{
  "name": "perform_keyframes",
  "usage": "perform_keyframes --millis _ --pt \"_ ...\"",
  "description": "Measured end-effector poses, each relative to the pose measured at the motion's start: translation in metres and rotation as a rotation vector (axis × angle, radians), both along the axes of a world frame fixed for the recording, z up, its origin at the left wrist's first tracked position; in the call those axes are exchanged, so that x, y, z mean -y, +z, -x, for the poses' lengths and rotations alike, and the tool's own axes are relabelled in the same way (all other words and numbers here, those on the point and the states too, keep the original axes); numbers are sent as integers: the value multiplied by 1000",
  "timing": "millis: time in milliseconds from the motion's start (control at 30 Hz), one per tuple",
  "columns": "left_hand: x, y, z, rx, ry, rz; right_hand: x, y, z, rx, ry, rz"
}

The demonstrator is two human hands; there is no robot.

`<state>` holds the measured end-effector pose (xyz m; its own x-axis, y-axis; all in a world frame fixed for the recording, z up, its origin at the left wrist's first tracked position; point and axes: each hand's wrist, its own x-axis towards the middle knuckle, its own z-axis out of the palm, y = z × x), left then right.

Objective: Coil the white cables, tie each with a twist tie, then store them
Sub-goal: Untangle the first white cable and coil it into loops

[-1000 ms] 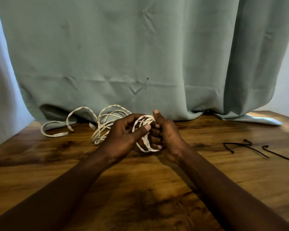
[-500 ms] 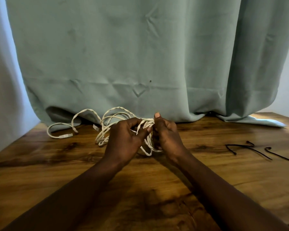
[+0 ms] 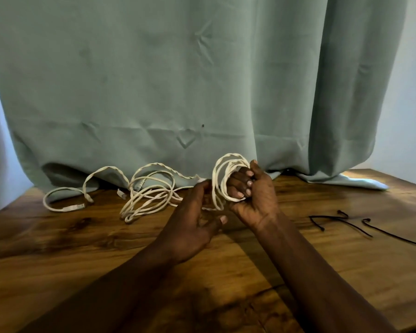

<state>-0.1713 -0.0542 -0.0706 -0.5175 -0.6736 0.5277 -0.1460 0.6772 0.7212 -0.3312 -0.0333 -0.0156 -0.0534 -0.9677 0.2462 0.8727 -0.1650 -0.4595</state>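
My right hand [image 3: 252, 193] grips a coil of white cable [image 3: 217, 179], its loops standing upright around the curled fingers. My left hand [image 3: 192, 219] is just left of the coil and pinches the loose strand that runs into it. More white cable [image 3: 149, 195] lies tangled on the wooden table [image 3: 82, 248] to the left, and one plug end [image 3: 75, 207] rests at the far left. Black twist ties [image 3: 339, 218] lie on the table to the right of my hands.
A grey-green curtain [image 3: 178, 92] hangs behind the table and bunches on its back edge. The table's left edge runs diagonally at the far left. Bare wood lies in front of my forearms.
My right hand has lifted the coil up and to the right. My left hand has come off the loops and dropped lower, now holding only the feeding strand.
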Motion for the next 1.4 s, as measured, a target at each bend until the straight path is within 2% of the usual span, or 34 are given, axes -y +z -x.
perform_keyframes --millis 100,200,333,400,500,600,700,767,933,967,1033,1167,1300,1400 --pt "2 1 3 -4 60 63 -2 3 -4 -17 41 28" --pt "-2 8 -2 -201 115 -21 -4 8 4 12 -6 73" --pt "-4 22 -12 -409 270 29 -5 12 17 81 -152 75" --pt "-10 23 -15 -349 321 128 -4 11 15 101 -169 79" --pt "-19 21 -12 -127 354 247 -2 9 12 116 -195 90" --pt "-24 20 -6 -2 343 296 -1 10 8 19 -348 46" --pt "-31 21 -2 157 284 325 -1 10 0 -164 -539 -2" --pt "-34 20 -2 257 230 317 -5 9 -7 -357 -637 21" --pt "-30 28 -7 358 42 293 -14 -11 -17 -1326 -887 122" --pt "-28 30 -11 370 13 283 -15 -13 -19 -1458 -890 159" --pt "-21 35 -20 364 -3 332 -15 -15 -18 -1598 -854 183" --pt "-7 43 -39 165 8 401 -11 -18 -14 -1617 -667 152" --pt "-4 49 -43 -61 59 416 -11 -19 -21 -1395 -344 105" --pt "5 48 -42 -146 84 299 -12 -17 -24 -1203 -128 58"
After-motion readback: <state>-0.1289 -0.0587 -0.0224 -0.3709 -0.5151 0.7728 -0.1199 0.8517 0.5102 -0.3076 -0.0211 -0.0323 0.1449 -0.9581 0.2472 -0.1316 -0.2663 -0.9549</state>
